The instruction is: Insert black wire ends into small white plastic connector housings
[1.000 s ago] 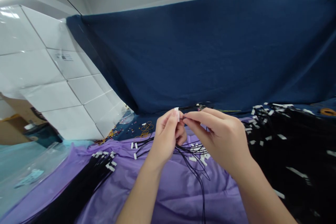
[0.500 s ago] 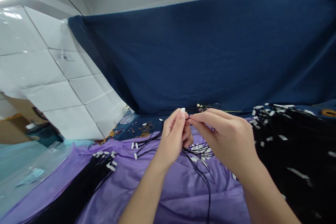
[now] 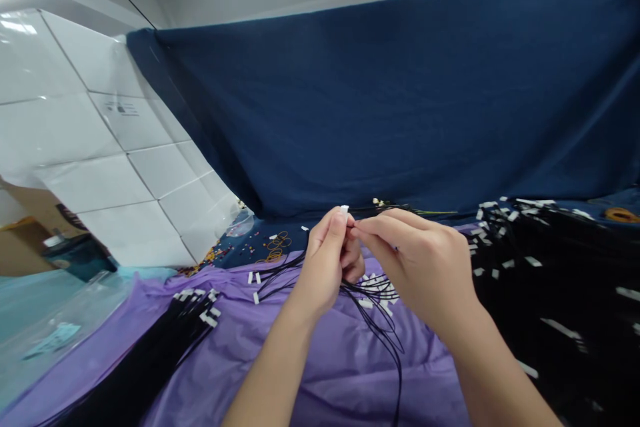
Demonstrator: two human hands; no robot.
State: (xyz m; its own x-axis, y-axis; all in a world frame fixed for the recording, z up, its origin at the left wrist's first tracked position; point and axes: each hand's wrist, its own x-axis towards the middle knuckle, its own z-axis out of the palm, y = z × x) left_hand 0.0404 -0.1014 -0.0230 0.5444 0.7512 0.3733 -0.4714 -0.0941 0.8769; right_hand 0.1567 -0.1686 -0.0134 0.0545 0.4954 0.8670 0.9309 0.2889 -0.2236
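Near the middle of the view, my left hand (image 3: 327,257) is closed, its thumb pressing a small white connector (image 3: 344,210) against the fingers. Black wires (image 3: 375,320) run down below this hand onto the purple cloth. Thumb and forefinger of my right hand (image 3: 420,250) are pinched together close beside the left fingertips. What lies in that pinch is too small to make out. Under the hands, several black wires with white connectors (image 3: 377,287) rest on the cloth. More white-ended wires (image 3: 257,278) lie just left of my left hand.
A thick bundle of black wires (image 3: 135,347) lies at the left, and a larger pile (image 3: 560,307) fills the right. Rubber bands (image 3: 277,247) and coloured beads (image 3: 215,253) are scattered at the back left. White boxes (image 3: 115,193) and a blue curtain (image 3: 390,107) stand behind the purple cloth (image 3: 335,367).
The whole view has shifted slightly. My right fingertips have come a little closer to the left ones. The left hand still pinches the white connector.
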